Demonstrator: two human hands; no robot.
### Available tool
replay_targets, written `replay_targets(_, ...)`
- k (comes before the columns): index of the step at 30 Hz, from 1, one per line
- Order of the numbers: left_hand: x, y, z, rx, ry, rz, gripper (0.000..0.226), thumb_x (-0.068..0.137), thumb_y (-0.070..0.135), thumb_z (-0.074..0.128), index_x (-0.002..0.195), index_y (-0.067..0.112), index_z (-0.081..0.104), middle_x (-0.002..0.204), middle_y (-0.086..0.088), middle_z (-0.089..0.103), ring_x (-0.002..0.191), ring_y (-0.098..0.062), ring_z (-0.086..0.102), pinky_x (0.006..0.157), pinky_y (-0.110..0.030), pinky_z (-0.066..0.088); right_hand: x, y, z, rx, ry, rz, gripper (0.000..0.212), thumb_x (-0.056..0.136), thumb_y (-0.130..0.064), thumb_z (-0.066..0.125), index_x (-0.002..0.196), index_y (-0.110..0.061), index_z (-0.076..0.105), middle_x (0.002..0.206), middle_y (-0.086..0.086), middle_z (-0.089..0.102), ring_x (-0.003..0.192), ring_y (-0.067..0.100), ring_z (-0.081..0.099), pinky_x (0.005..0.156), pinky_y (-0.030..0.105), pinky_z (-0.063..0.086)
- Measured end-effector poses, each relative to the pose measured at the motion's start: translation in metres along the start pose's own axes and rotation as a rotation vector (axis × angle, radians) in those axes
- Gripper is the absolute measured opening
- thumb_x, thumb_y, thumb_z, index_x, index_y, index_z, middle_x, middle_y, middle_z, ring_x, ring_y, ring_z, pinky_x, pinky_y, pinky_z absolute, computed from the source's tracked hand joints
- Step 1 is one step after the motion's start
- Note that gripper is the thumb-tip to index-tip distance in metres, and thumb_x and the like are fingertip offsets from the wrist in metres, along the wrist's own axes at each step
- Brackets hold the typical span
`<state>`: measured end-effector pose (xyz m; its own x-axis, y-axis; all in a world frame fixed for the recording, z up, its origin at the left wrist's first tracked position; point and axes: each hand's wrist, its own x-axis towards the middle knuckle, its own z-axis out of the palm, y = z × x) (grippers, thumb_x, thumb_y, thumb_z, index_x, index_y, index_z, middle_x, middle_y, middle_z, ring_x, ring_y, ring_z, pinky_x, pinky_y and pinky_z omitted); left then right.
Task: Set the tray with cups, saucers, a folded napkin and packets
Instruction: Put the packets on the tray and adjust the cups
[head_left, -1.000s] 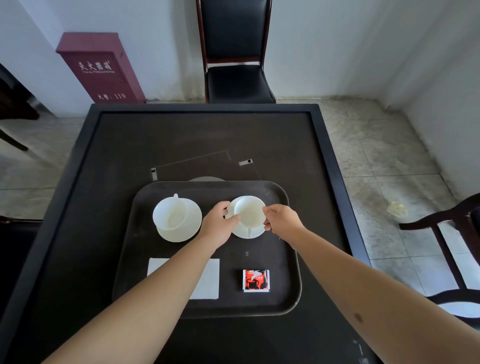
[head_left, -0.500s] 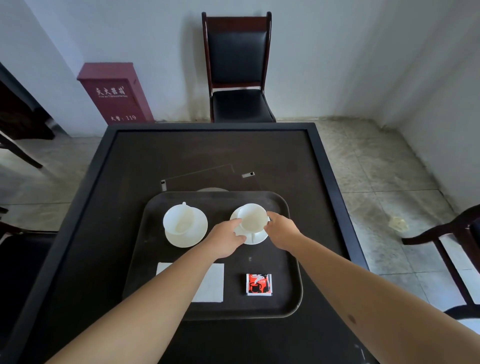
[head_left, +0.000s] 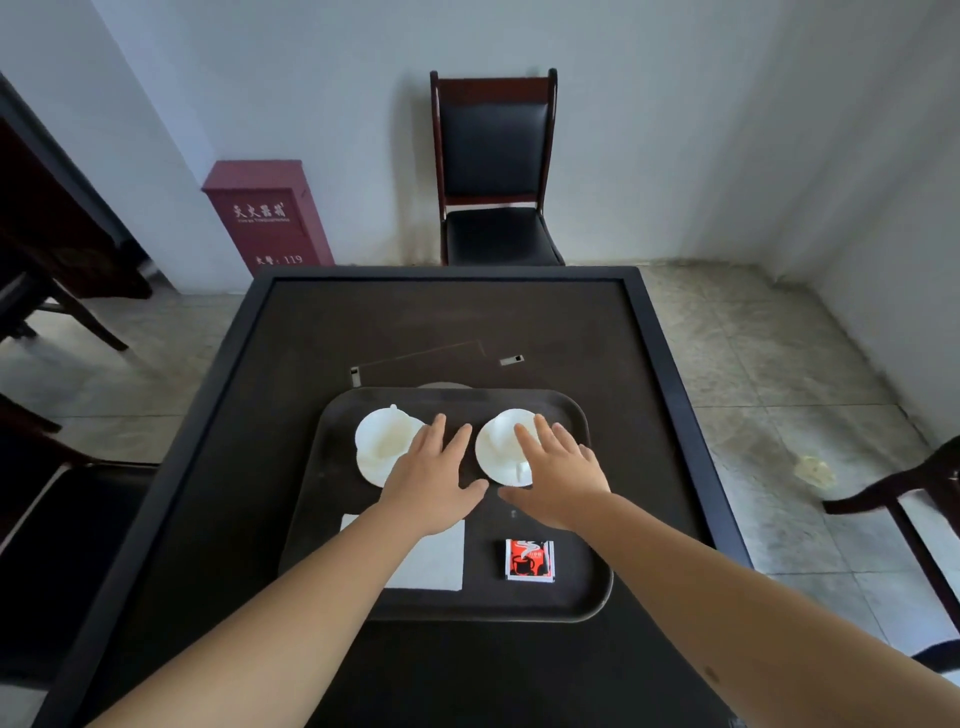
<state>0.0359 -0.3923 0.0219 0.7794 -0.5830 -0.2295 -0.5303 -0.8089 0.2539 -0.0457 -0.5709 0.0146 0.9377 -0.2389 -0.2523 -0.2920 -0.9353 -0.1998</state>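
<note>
Tray: a dark rounded tray lay on the dark desk, near the person's edge.
Left cup: a white cup stood on a white saucer in the tray's far left part, its handle pointing away from the person.
Right cup: a second white cup stood on its saucer in the far right part, handle toward the person, partly hidden by the right hand.
Napkin: a white folded napkin lay flat in the tray's near left part, the left forearm crossing over it.
Packets: a red, black and white packet lay flat in the near right part, apart from the napkin.
Left hand: the left hand was spread flat, palm down, between the two saucers, its fingers released and grasping nothing.
Right hand: the right hand was spread palm down over the right cup and saucer, its fingers released; whether they touched the cup could not be told.
Surroundings: a black-seated chair stood against the wall beyond the desk, a red cabinet to its left.
</note>
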Motion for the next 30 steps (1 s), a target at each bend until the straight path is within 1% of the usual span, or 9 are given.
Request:
replay_targets(3,-0.028,-0.012,-0.007,0.062,-0.01,-0.053,0.082,0.088,0.068,0.04,0.154,0.034,0.006,0.165,-0.002,-0.003,0.15,-0.029,0.001,0.114,-0.05,0.024,-0.013,-0.016,0.002,-0.019,-0.039,-0.036,0.092,0.08,-0.077,0.047,0.15,-0.04,0.0,0.164,-0.002,-0.004,0.149,0.031,0.001,0.116,0.054,0.012)
replay_targets(6,-0.054,-0.026,-0.014,0.067,-0.003,-0.109,0.081,0.089,0.067,0.04,0.154,0.033,0.006,0.165,-0.002,-0.005,0.15,-0.03,0.0,0.115,-0.05,0.024,-0.023,-0.035,0.001,-0.041,-0.047,-0.087,0.094,0.08,-0.078,0.045,0.151,-0.038,-0.002,0.164,-0.002,-0.008,0.149,0.03,-0.004,0.116,0.056,0.008)
replay_targets(9,-0.074,-0.039,-0.021,0.065,0.013,-0.143,0.079,0.09,0.066,0.04,0.154,0.032,0.008,0.165,-0.002,-0.004,0.15,-0.031,0.001,0.115,-0.051,0.023,-0.031,-0.052,0.002,-0.055,-0.047,-0.128,0.095,0.081,-0.077,0.047,0.153,-0.037,0.0,0.164,-0.002,-0.008,0.15,0.029,-0.004,0.116,0.056,0.007)
replay_targets(15,-0.101,-0.069,-0.029,0.05,0.033,-0.183,0.08,0.091,0.064,0.042,0.154,0.031,0.006,0.165,-0.003,-0.004,0.15,-0.031,0.001,0.115,-0.049,0.024,-0.035,-0.092,0.003,-0.079,-0.075,-0.187,0.093,0.084,-0.07,0.052,0.153,-0.034,0.001,0.164,-0.001,-0.009,0.15,0.028,-0.006,0.116,0.056,0.009)
replay_targets(18,-0.106,-0.087,-0.032,0.037,0.024,-0.176,0.081,0.091,0.063,0.045,0.155,0.031,0.006,0.165,-0.003,-0.004,0.15,-0.03,0.002,0.114,-0.049,0.026,-0.035,-0.11,0.004,-0.089,-0.083,-0.193,0.092,0.086,-0.067,0.053,0.154,-0.033,0.001,0.164,0.0,-0.008,0.15,0.027,-0.004,0.116,0.056,0.012)
replay_targets(22,-0.098,-0.112,-0.039,0.003,0.008,-0.136,0.081,0.09,0.063,0.045,0.155,0.032,0.005,0.165,-0.002,-0.004,0.15,-0.029,0.002,0.113,-0.05,0.028,-0.029,-0.133,0.004,-0.09,-0.098,-0.152,0.091,0.087,-0.064,0.055,0.154,-0.032,0.002,0.164,0.0,-0.007,0.15,0.028,-0.002,0.116,0.055,0.014)
replay_targets(25,-0.086,-0.129,-0.042,-0.024,-0.013,-0.108,0.081,0.09,0.062,0.045,0.154,0.034,0.005,0.165,-0.001,-0.003,0.15,-0.029,0.003,0.112,-0.05,0.03,-0.022,-0.146,0.005,-0.08,-0.109,-0.12,0.09,0.087,-0.06,0.057,0.153,-0.032,0.003,0.164,0.0,-0.005,0.15,0.029,0.002,0.115,0.055,0.017)
replay_targets(30,-0.063,-0.149,-0.042,-0.086,-0.076,-0.052,0.081,0.09,0.06,0.047,0.154,0.033,0.005,0.165,0.002,-0.001,0.148,-0.027,0.011,0.107,-0.049,0.036,-0.007,-0.16,0.01,-0.069,-0.12,-0.055,0.088,0.089,-0.056,0.059,0.154,-0.029,0.006,0.165,0.001,-0.001,0.149,0.028,0.008,0.115,0.053,0.023)
